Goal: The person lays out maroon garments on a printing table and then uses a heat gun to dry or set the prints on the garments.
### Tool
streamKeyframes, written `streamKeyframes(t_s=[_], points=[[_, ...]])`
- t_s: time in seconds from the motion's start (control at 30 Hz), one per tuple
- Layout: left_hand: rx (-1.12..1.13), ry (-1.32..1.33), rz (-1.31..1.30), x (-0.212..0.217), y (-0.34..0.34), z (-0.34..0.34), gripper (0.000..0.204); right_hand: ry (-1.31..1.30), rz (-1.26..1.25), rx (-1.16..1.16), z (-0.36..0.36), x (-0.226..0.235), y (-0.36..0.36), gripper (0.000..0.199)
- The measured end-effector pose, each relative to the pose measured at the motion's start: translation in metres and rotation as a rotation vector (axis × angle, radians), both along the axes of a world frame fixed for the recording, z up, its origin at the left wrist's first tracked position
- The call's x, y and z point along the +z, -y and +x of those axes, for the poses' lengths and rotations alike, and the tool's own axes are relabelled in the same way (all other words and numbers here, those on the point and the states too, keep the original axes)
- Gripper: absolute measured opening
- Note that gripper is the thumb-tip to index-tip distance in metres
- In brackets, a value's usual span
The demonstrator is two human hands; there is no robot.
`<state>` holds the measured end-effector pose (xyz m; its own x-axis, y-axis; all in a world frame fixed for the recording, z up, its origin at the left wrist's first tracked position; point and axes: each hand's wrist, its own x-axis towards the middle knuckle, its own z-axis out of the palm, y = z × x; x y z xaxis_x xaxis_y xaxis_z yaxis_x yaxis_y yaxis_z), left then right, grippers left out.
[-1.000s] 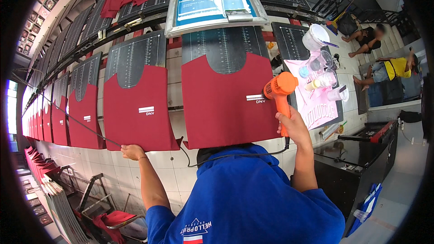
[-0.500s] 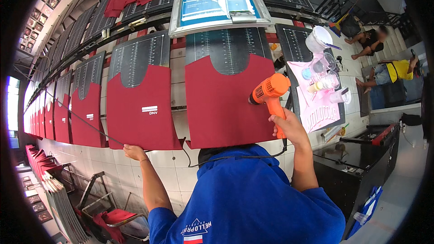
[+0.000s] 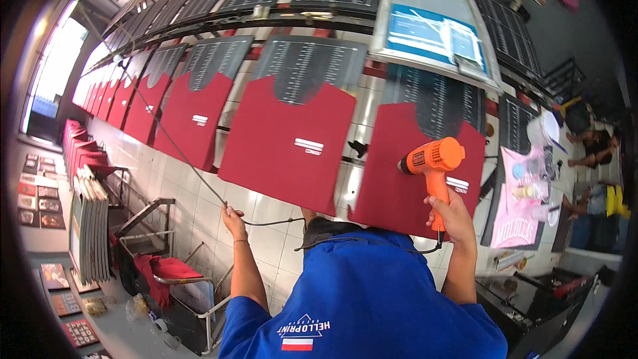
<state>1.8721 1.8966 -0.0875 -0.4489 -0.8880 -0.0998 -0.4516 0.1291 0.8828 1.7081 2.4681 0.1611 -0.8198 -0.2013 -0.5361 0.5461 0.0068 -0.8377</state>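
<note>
My right hand (image 3: pixel 453 216) is closed round the handle of an orange heat gun (image 3: pixel 436 159). The gun's dark nozzle points left over a dark red shirt panel (image 3: pixel 392 193), which lies on a black board with white scale marks. A small white print (image 3: pixel 457 185) shows on this panel, just right of the gun's handle. In my left hand (image 3: pixel 234 222), lower and to the left, is the black power cord (image 3: pixel 179 139). The cord stretches up to the far left and also runs across my front to the gun. Another red panel (image 3: pixel 279 153) with a white print lies left of the gun.
Further printed panels on boards (image 3: pixel 193 116) recede leftward. Beyond the near row rests a framed printing screen (image 3: pixel 435 33). At right, a white bucket (image 3: pixel 543 129) and cups stand by a pink cloth (image 3: pixel 518 199). A metal-framed chair (image 3: pixel 176 269) is lower left; two people sit far right.
The view has turned left, so the boards appear shifted right. The heat gun stays over the same panel, whose white print now shows beside the handle. Both hands keep their hold.
</note>
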Motion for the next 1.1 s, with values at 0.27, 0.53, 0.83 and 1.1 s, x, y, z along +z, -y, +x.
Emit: streamKeyframes(t_s=[0.27,0.53,0.83,1.1], points=[[-0.366,0.151,0.344,0.023,0.069,0.003,0.016,-0.035,-0.048,0.215,-0.036,0.015,0.199,0.028],[-0.933,0.289,0.359,0.021,0.136,-0.031,0.024,-0.024,0.092,0.18,-0.049,0.025,0.314,0.035],[-0.819,0.498,0.24,-0.013,0.173,-0.08,0.03,-0.05,0.126,0.03,-0.054,0.028,0.339,0.035],[-0.049,0.658,-0.71,0.099,0.276,-0.264,0.076,-0.044,0.14,-0.041,-0.053,0.032,0.352,0.031]])
